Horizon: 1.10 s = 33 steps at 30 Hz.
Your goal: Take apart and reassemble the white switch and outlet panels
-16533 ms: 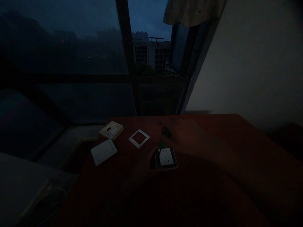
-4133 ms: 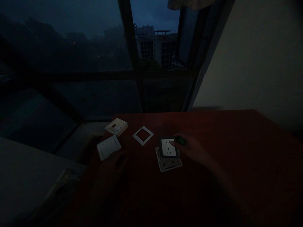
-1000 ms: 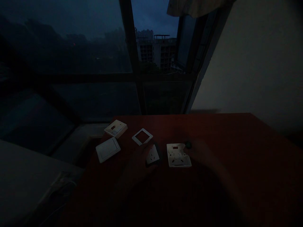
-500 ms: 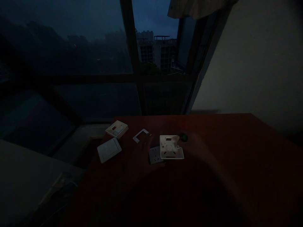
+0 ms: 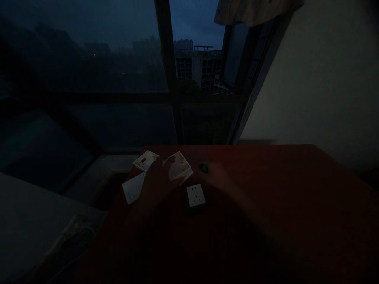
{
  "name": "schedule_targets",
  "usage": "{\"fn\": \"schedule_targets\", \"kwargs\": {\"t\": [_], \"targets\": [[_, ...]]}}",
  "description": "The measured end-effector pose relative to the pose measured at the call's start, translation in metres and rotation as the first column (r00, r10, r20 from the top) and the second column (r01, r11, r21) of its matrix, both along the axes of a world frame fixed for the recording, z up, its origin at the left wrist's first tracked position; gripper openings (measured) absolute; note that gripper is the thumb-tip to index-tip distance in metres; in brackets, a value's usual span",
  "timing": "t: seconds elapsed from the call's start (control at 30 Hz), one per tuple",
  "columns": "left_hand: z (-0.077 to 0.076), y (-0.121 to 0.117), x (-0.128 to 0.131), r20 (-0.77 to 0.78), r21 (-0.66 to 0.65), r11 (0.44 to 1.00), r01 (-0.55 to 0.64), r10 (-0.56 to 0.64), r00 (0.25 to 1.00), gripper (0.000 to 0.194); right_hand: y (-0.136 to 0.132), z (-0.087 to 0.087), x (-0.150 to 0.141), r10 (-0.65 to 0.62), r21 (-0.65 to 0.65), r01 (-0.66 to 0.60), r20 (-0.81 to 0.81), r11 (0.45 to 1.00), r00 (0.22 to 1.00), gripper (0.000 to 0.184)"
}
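Observation:
My left hand (image 5: 158, 173) is closed on the edge of a white plastic mounting box (image 5: 180, 165), which is tilted above the table's far left part. A pale strip shows beneath the box's near corner; I cannot tell whether it is the U-shaped frame. My right hand (image 5: 215, 173) is closed around a dark, round-ended thing with a green centre (image 5: 203, 168), its kind unclear in the dark. Between and below the hands, a white socket panel (image 5: 196, 195) lies face up, its slots showing. My left hand partly covers a second mounting box (image 5: 145, 159) and a white switch panel (image 5: 132, 190).
The reddish-brown table (image 5: 266, 173) stands against a large window with dark frames (image 5: 174, 98). A pale wall (image 5: 314, 79) rises on the right. At lower left is a ledge, with a cable (image 5: 89, 228) near it. The room is very dim.
The mounting box has gone from beside my right hand to my left hand, farther left. My left hand has left the socket panel, uncovering it. My right hand has shifted left with the green-centred thing.

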State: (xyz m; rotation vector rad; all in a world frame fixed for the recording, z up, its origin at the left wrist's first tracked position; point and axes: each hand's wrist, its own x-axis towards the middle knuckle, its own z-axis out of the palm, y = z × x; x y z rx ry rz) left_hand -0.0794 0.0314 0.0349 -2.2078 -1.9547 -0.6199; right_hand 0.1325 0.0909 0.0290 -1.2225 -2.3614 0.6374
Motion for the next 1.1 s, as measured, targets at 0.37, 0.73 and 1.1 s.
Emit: {"fn": "schedule_targets", "kwargs": {"t": [0.37,0.73,1.1], "targets": [[-0.023,0.010,-0.019,-0.011,-0.037,0.996,-0.077,0.076,0.997,0.053,-0.011,-0.012,-0.030,0.176,0.015,-0.183,0.207,0.983,0.962,0.034],[-0.029,0.009,-0.018,-0.121,-0.049,0.997,0.060,-0.066,0.990,0.047,-0.021,-0.016,0.018,0.080,-0.053,-0.065,0.361,0.996,0.929,0.037],[-0.026,-0.081,0.038,0.218,-0.407,0.913,-0.020,0.118,0.969,0.074,-0.042,-0.020,0.039,0.068,-0.079,-0.046,0.304,0.996,0.950,0.040]]}}
